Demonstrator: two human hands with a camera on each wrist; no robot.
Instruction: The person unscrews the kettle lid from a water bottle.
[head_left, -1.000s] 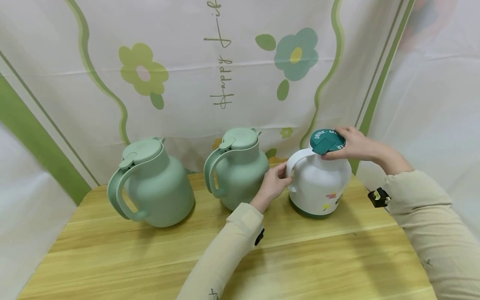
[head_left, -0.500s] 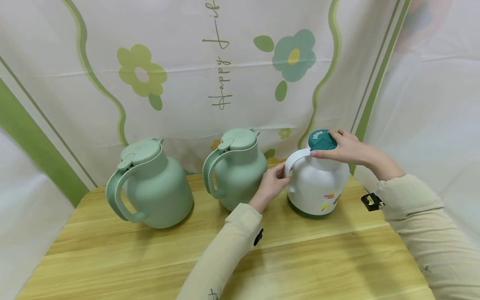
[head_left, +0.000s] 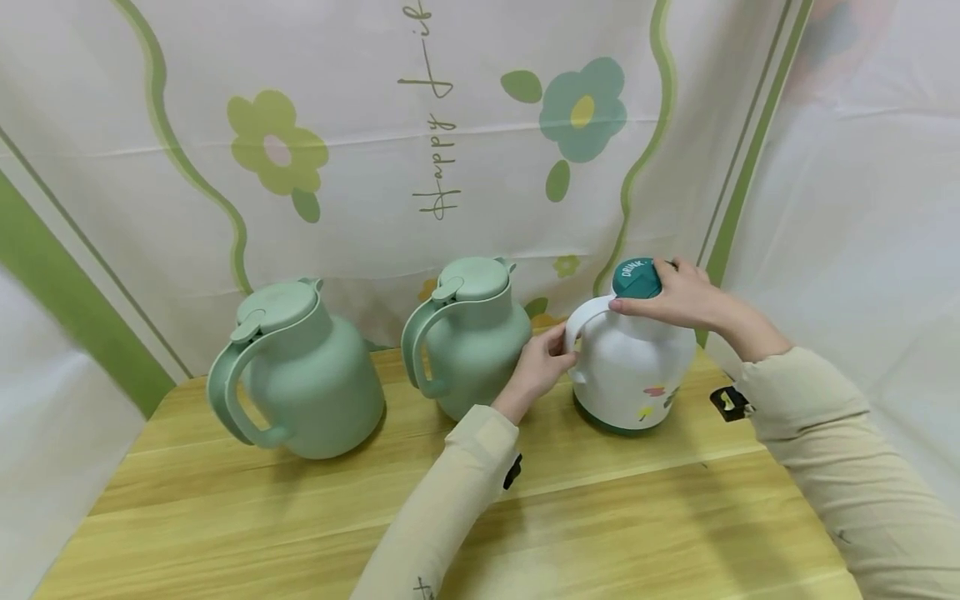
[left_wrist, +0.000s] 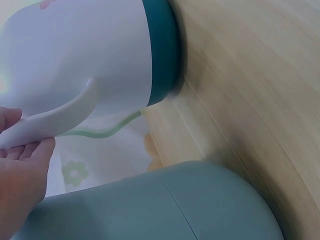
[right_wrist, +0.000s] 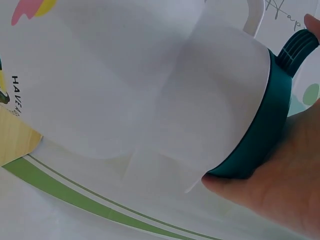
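Head view — right hand [head_left: 681,296] apparently round teal lid [head_left: 633,278].

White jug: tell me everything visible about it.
The white jug looks like glossy plastic, with a dark green lid on, a green base and small coloured prints. It stands upright on the wood-look table, to the right of the nearest green jug. The left hand holds its handle; the right hand grips the lid.
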